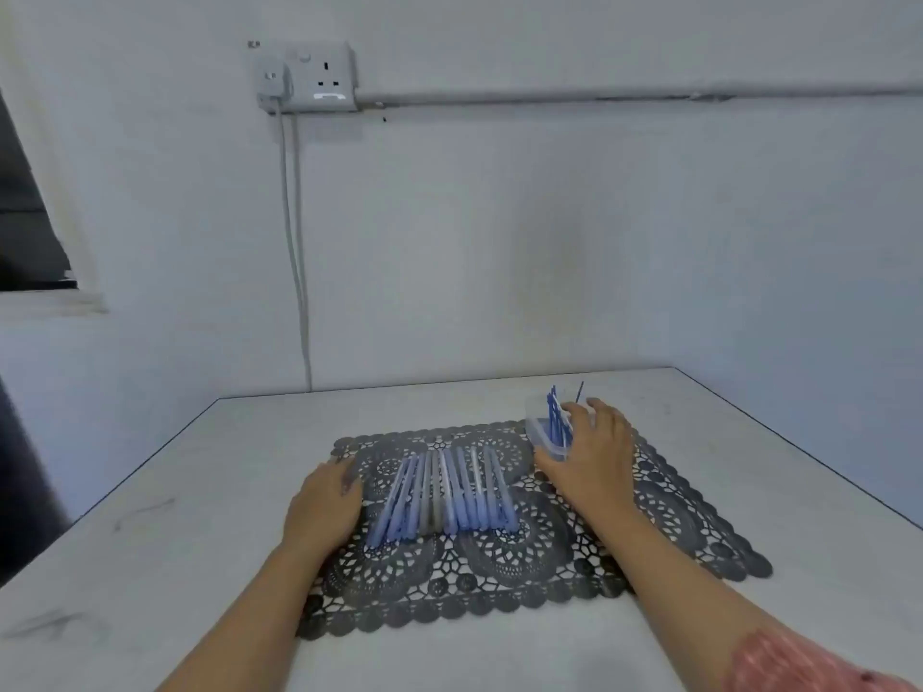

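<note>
Several blue pens (pixel 444 496) lie side by side in a row on a dark grey lace placemat (pixel 524 561). My left hand (pixel 327 501) rests flat on the mat's left edge, fingers relaxed, just left of the pens. A clear plastic container (pixel 542 432) stands at the mat's far right part with several blue pens (pixel 557 417) upright in it. My right hand (pixel 589 459) wraps around the container from the right, thumb near its front corner.
The white table (pixel 175 566) stands against a pale wall. A wall socket (pixel 319 77) with a plugged adapter and hanging cables (pixel 297 252) is above the table's far edge. A dark window opening (pixel 25 217) is at the left.
</note>
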### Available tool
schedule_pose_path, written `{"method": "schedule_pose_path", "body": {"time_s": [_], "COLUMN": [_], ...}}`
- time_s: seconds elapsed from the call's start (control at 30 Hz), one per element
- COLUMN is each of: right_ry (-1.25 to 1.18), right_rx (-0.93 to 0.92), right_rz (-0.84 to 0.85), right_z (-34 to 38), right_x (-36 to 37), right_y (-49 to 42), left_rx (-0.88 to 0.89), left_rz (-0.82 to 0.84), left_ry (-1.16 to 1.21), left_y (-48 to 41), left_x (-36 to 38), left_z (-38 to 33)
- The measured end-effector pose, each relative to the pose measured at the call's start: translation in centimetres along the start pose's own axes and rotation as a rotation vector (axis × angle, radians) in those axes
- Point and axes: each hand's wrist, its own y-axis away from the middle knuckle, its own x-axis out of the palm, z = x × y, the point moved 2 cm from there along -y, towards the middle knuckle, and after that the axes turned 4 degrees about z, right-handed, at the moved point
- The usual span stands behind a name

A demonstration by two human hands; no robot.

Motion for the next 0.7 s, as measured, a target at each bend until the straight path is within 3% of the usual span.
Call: {"method": "schedule_pose_path", "body": {"time_s": [0.1, 0.23, 0.7], "right_ry": [0.095, 0.104, 0.155], "right_rx": [0.021, 0.037, 0.013], "right_rz": [0.006, 0.015, 0.106], "right_z": [-0.1, -0.5, -1.2], "right_x": [0.4, 0.9, 0.5], "right_y": [-0.5, -1.0, -1.6], "left_rx": [0.0, 0.005, 0.023], "left_rz": [0.056, 0.071, 0.122], "left_ry": [-0.23, -0.335, -0.346], "left_y": [-0.6, -0.9, -1.5], "left_x": [0.8, 1.2, 1.7], "left_z": [0.4, 0.3, 0.9]}}
